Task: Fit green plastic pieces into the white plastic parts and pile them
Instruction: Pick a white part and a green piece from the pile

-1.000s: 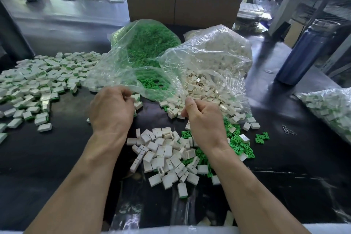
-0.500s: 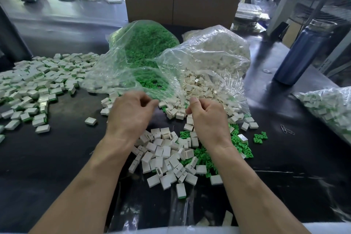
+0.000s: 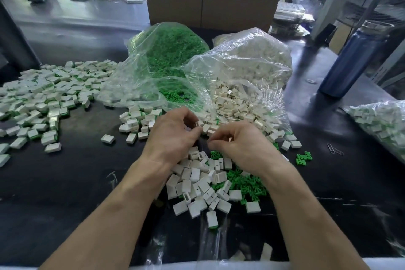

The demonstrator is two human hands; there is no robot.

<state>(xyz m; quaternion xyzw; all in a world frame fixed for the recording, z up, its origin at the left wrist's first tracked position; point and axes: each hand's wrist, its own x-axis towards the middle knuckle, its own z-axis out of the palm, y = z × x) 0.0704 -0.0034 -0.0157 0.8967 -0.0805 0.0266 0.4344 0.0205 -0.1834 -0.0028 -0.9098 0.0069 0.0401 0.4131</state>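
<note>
1. White plastic parts (image 3: 197, 184) lie heaped on the black table (image 3: 65, 193), below both hands.
2. Left hand (image 3: 173, 136), fingers curled, pinches one white piece (image 3: 199, 123).
3. Right hand (image 3: 243, 144) has curled fingers; their contents cannot be told.
4. Green plastic pieces (image 3: 247, 184) lie under the right wrist.
</note>
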